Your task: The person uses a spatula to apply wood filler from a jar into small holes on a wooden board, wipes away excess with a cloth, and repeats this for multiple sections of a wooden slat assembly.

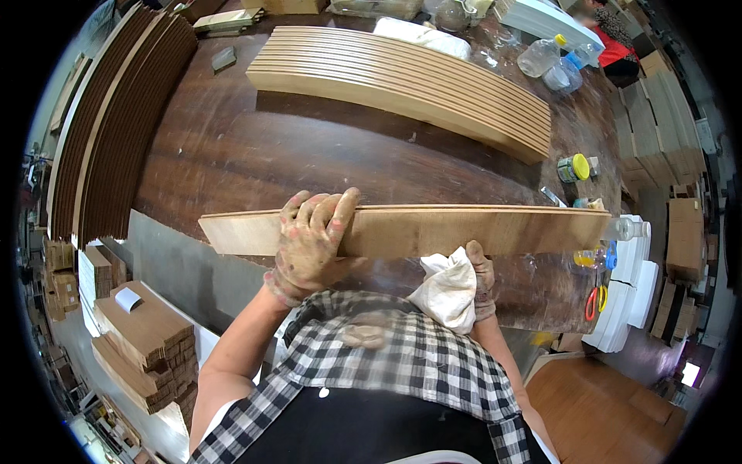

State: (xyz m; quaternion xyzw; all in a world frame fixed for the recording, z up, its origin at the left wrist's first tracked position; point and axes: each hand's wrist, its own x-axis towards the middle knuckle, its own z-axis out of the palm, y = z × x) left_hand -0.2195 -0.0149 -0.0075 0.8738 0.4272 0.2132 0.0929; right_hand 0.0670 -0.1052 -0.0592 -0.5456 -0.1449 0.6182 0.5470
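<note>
Left hand [309, 240]: I clamp the long pale wooden plank [464, 230], fingers over its top edge.
Right hand [481, 278]: I grip a bunched white cloth [447, 288] against the plank.

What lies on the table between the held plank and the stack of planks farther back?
In the head view, only bare dark tabletop separates the held plank, gripped by the left hand, from the plank stack. The yellow-lidded jar sits off to the right.

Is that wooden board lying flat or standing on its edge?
On edge: the wooden board faces the person, left hand gripping over its top edge.
</note>
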